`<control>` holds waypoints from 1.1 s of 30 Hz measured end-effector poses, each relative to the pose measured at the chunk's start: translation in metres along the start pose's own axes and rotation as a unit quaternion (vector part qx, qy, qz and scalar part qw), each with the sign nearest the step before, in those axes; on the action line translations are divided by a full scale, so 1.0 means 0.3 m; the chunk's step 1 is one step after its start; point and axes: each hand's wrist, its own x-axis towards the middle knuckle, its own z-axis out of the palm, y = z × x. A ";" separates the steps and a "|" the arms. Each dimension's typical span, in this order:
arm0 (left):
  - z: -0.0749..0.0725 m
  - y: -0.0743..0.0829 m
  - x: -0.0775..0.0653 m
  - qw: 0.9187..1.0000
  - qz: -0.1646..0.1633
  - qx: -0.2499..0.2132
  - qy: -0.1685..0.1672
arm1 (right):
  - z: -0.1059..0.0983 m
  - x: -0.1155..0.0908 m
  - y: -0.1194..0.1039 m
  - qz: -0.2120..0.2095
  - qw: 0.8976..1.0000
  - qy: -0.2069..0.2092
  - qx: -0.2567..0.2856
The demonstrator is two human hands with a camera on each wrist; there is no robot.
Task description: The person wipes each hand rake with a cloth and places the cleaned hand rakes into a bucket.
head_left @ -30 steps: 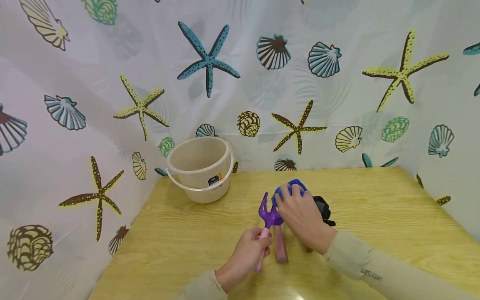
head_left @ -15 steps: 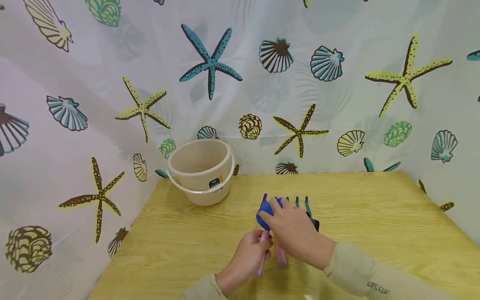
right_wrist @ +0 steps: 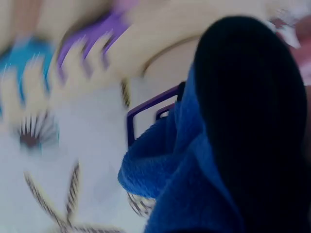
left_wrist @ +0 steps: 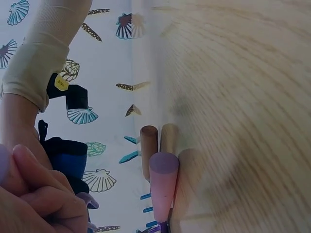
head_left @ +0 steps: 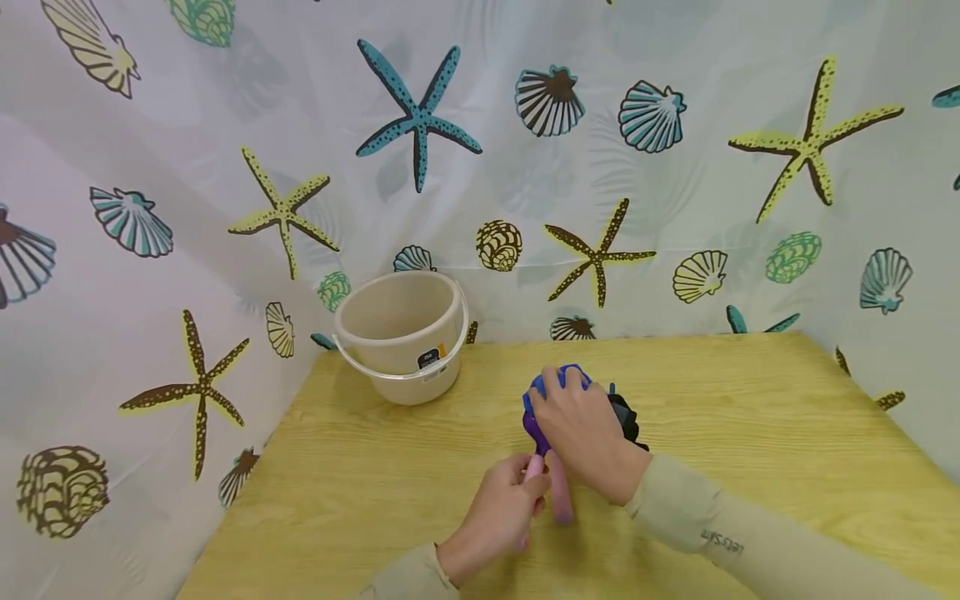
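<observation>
My left hand grips the pink handle of a hand fork with purple tines, held above the table. In my right hand is a blue cloth, bunched over the fork's tines and hiding most of them; some purple shows beside my fingers. Close under my hands lies a second pink-handled purple fork. Beside it is a teal-tined rake with a wooden handle, mostly covered by my right hand in the head view.
A beige bucket with its handle down stands at the back left of the wood-grain table. Behind and at the sides hangs a curtain printed with starfish and shells.
My right hand slid the cloth down the fork toward its handle, then back up over the tines. The left hand keeps its grip on the handle, nearly still.
</observation>
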 end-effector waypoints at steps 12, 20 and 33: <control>-0.005 -0.005 0.035 0.998 0.003 -0.067 -0.003 | -0.074 -0.069 0.025 -0.036 0.982 -0.103 0.154; -0.019 -0.011 0.018 0.999 0.008 -0.050 -0.004 | -0.064 -0.055 0.038 -0.051 0.984 -0.080 0.154; -0.034 -0.009 0.007 1.000 0.014 -0.021 0.008 | -0.113 -0.073 0.024 -0.072 0.984 -0.062 0.148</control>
